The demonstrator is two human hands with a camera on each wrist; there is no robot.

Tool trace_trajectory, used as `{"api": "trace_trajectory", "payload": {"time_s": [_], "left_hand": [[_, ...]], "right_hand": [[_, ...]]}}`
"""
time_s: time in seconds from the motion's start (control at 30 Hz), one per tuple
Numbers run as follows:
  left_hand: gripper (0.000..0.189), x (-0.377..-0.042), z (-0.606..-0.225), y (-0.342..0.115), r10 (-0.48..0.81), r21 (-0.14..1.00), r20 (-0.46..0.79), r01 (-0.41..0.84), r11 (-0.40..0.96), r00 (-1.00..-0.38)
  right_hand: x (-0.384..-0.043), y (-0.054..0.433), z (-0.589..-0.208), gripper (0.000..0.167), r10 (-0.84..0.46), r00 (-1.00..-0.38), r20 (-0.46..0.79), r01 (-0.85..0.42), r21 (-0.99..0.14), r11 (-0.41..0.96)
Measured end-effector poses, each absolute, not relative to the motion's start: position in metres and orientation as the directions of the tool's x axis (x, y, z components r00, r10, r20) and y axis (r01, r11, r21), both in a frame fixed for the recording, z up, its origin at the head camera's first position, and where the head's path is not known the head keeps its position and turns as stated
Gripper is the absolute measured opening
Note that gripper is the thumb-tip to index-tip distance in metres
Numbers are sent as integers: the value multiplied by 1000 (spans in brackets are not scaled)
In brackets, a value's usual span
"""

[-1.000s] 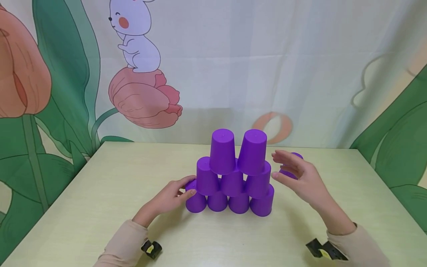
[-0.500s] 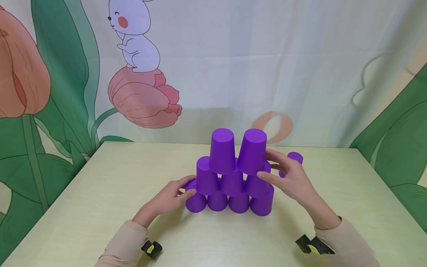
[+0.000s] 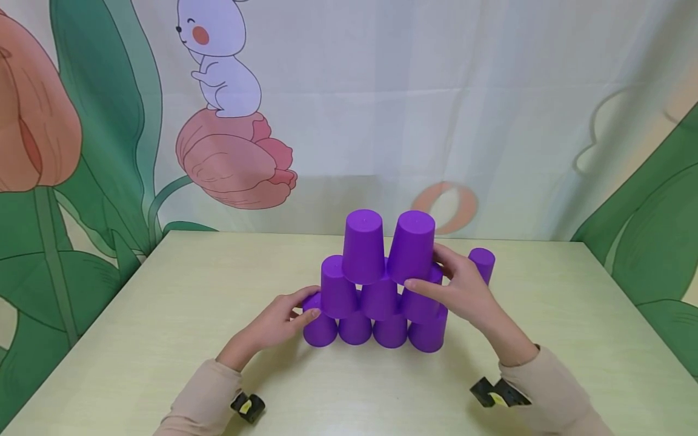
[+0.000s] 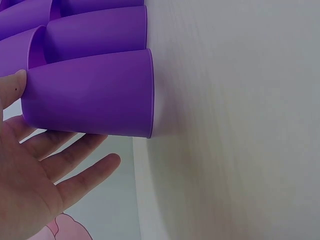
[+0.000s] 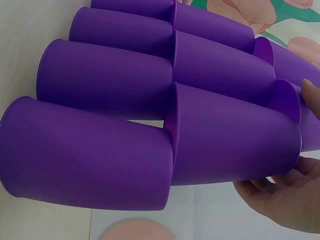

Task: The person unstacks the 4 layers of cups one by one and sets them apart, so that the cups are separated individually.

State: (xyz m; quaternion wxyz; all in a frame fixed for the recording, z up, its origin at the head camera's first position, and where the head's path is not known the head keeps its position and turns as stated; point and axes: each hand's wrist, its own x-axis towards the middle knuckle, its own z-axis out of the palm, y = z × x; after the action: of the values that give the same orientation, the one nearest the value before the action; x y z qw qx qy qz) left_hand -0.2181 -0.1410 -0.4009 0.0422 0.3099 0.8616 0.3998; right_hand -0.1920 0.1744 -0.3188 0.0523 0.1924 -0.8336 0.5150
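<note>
Upside-down purple cups stand in a three-tier pyramid, with several at the bottom, three in the middle and two on top. My left hand (image 3: 278, 321) holds the leftmost bottom cup (image 4: 90, 95) near its base end, thumb in front and fingers behind. In the left wrist view the outer fingers are spread and nearly straight. At the right side, my right hand (image 3: 463, 287) grips the top right cup (image 3: 412, 245) low down, its thumb by the rim and fingertips hidden behind. The right wrist view shows those fingers beside the right middle-tier cup (image 5: 235, 135). The top left cup (image 3: 363, 245) stands untouched.
Another purple cup (image 3: 482, 261) stands behind the right hand, partly hidden by it. The pale wooden table (image 3: 349, 393) meets a printed curtain (image 3: 338, 121) at its back edge. Small black devices sit at both wrists.
My right hand has moved left from beside the pyramid and now has its thumb and fingers around the top right cup. The left hand and the pyramid stay put.
</note>
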Motion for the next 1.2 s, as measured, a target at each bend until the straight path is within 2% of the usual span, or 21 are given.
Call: {"api": "trace_trajectory", "payload": {"time_s": [0.4,1.2], "left_hand": [[44,-218,-401,-140,573,720,174,500,481,-801],[43,-218,-401,-141,571,714,178,505,486,-801]], "right_hand": [[-188,174,-316,59,-218,-944,246,-319,-849,421],[-170,194,-310,58,-170,-948,269,-318,-830,459]]}}
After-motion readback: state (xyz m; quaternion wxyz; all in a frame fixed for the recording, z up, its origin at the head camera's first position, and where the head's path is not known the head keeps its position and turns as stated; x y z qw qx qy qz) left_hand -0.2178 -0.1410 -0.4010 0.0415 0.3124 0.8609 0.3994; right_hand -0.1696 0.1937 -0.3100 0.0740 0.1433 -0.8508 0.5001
